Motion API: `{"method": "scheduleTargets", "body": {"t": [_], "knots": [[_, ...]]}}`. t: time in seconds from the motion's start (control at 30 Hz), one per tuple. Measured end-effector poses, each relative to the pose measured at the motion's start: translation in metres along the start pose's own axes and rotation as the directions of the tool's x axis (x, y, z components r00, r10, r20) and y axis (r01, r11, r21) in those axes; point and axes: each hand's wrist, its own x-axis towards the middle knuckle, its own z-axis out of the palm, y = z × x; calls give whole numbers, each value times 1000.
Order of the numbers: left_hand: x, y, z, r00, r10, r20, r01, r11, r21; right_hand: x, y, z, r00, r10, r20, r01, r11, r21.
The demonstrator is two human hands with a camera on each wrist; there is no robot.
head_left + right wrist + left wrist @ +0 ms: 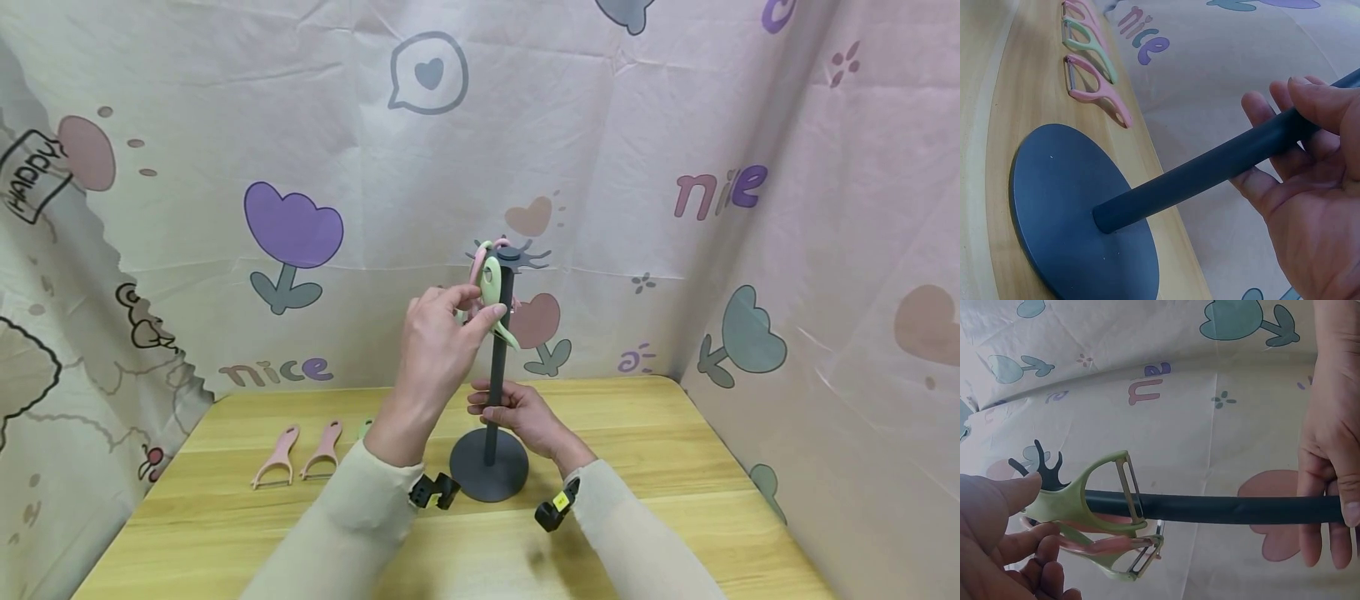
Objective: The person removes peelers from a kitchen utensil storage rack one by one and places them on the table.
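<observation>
With the left hand point(438, 333), pinches a green Y-peeler point(492, 287) between thumb and fingers, just below the hooks point(527, 260) of a black stand point(497, 367), beside hanging pink and green peelers point(1100, 546). Grips the post point(1197, 174) in the curled right hand point(528, 418). Farther out, shows pink peelers point(283, 446) and a green peeler point(1093, 45) on the table point(645, 467), left of the round base point(480, 479).

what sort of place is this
Perhaps an indoor corner set up for tabletop work: printed cloth hangs behind and beside a wooden table, which holds a stand and some peelers.
</observation>
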Motion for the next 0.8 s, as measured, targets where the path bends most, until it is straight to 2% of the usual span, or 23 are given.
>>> {"method": "scheduleTargets", "body": {"t": [0.33, 0.6, 0.8], "knots": [[3, -2, 5, 1000, -14, -4, 14, 999, -41, 0, 0, 0, 1000, 1, 2, -1, 1000, 2], [0, -2, 5, 999, -44, 10, 45, 994, -103, -1, 0, -1, 1000, -4, 10, 4, 1000, -24], [-1, -3, 5, 999, -39, 10, 40, 988, -148, -1, 1, -1, 1000, -2, 10, 2, 1000, -26]]}}
